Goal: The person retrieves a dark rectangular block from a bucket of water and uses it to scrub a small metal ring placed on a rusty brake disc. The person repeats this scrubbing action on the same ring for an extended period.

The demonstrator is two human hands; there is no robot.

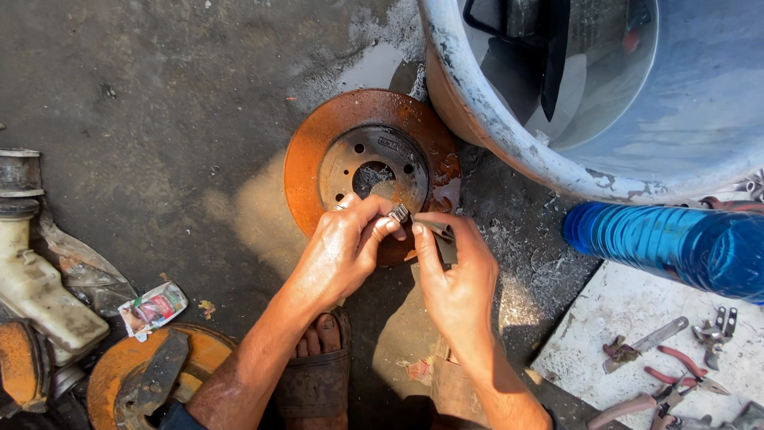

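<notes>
1. The left hand (342,251) is pinching a small metal part (399,213) between thumb and fingertips, closed on its end.
2. The right hand (458,279) is gripping a dark folded strip (442,237), possibly abrasive paper, its fingers curled tight around it and pressing it against the part.
3. The part is sitting between the two hands, just above a rusty brake disc (370,167) lying flat on the concrete floor (159,119).
4. It is looking hard, stiff and light, likely greasy, so a firm fingertip pinch at the end seems the best hold; what kind of part it is I cannot tell.
5. A big pale tub (509,135) of water and a blue plastic bottle (668,243) are lying beyond, with pliers (676,382) on a white slab.
</notes>
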